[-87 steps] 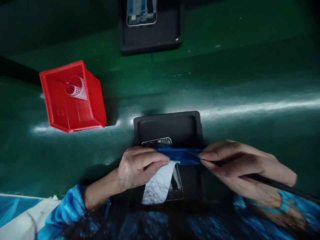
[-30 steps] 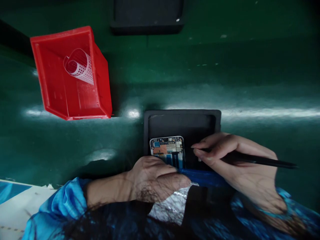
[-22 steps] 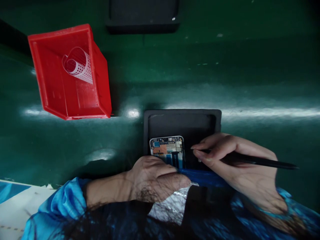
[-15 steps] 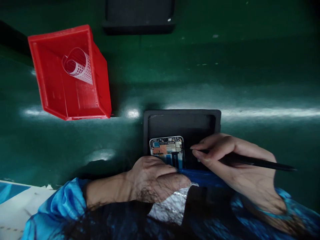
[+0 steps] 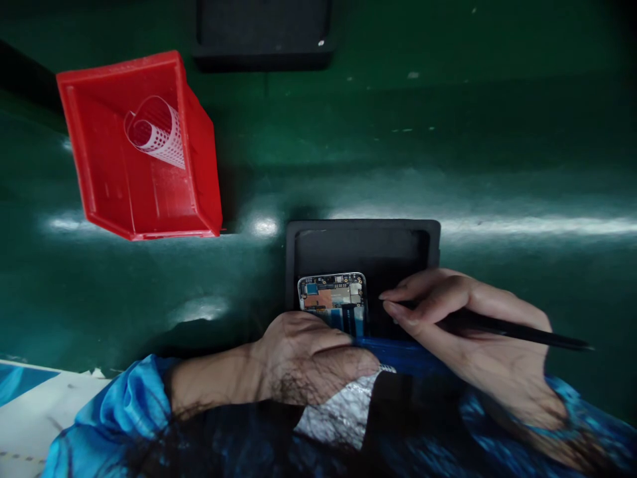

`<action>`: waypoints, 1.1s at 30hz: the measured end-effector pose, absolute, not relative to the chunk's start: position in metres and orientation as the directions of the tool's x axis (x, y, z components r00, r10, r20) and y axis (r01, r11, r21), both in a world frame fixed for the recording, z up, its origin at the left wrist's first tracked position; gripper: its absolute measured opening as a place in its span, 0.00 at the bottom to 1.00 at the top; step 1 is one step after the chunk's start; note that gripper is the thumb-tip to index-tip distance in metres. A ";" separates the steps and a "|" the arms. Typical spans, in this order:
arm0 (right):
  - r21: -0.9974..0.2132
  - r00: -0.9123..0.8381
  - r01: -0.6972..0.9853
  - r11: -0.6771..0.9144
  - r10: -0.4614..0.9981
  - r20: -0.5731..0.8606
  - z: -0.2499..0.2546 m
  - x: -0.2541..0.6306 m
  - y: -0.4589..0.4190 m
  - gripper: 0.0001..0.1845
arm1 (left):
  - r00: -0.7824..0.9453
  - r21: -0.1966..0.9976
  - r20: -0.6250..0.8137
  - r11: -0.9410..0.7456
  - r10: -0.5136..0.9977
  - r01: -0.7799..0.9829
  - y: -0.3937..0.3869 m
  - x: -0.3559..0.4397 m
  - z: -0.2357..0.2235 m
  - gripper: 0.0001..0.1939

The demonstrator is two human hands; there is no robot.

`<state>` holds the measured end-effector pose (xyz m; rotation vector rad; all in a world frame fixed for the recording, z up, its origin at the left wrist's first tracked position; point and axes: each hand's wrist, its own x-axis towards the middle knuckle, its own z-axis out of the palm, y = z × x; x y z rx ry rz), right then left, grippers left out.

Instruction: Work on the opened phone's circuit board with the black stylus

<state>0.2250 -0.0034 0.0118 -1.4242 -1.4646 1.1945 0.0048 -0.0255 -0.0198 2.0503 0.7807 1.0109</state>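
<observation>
An opened smartphone [image 5: 340, 297] shows its circuit board, a copper-coloured patch and dark ribbon cables. It is at the left side of a black tray [image 5: 365, 224]. My left hand [image 5: 311, 355] is curled over the phone's lower part, gripping it, and hides that end. A crinkled silver sheet [image 5: 338, 415] shows below this hand; whether the fingers touch it I cannot tell. To the right of the phone, apart from it, my right hand [image 5: 462, 318] pinches a slim black pen-like tool [image 5: 527, 328]. Its rear end sticks out past the hand; the working tip is hidden by the fingers.
On the green table [image 5: 497, 153], a red bin [image 5: 203, 159] stands at the left with a curled white perforated sheet [image 5: 166, 136] inside. Another black tray [image 5: 263, 56] is at the back. A white surface [image 5: 44, 418] shows at the lower left.
The rear end of the black tool has dipped slightly as my right hand turned a little. The back tray appears shifted somewhat left in view. My left hand and the phone stay put.
</observation>
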 end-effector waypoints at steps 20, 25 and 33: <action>-0.954 -0.205 0.295 0.049 0.979 -0.013 0.008 0.232 -0.005 0.15 | 0.526 0.804 0.392 -0.559 0.755 0.204 -0.022 0.006 -0.015 0.09; -0.945 -0.225 0.312 0.100 0.974 0.029 0.005 0.232 -0.006 0.16 | 0.485 0.789 0.417 -0.571 0.769 0.226 -0.021 0.008 -0.014 0.11; -0.937 -0.246 0.332 0.108 0.969 0.025 0.008 0.231 -0.006 0.16 | 0.488 0.797 0.409 -0.562 0.771 0.221 -0.023 0.010 -0.016 0.10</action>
